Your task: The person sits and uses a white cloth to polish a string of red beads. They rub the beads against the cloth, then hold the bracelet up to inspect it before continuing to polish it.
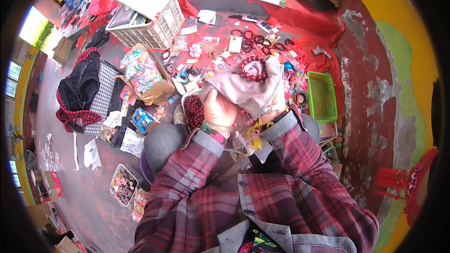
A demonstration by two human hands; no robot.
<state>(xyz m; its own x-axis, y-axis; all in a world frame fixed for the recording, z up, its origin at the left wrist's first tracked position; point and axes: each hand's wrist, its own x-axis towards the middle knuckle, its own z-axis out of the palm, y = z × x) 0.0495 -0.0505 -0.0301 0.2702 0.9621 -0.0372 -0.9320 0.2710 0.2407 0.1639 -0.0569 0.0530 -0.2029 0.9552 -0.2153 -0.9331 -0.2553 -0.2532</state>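
A greyish-pink cloth (229, 84) is held up in front of me between both hands. My left hand (220, 111) grips its near left side, thumb upward, with the other fingers tucked beneath. On the right side my right hand (277, 103) is closed on the cloth, its fingers partly covered by the folds. A bracelet of dark red beads (253, 69) lies in a ring on top of the cloth. Below and left of the cloth, a basket holds many dark red beads (193, 112). Small packets with a yellow piece (255, 143) are near my wrists.
A white plastic crate (161, 28) stands at the far left, a cardboard box of colourful packets (145, 75) nearer. A green basket (322, 96) sits on the right by the worn wall. More red bead bracelets (248, 42) lie beyond the cloth. A small basket (124, 185) stands lower left.
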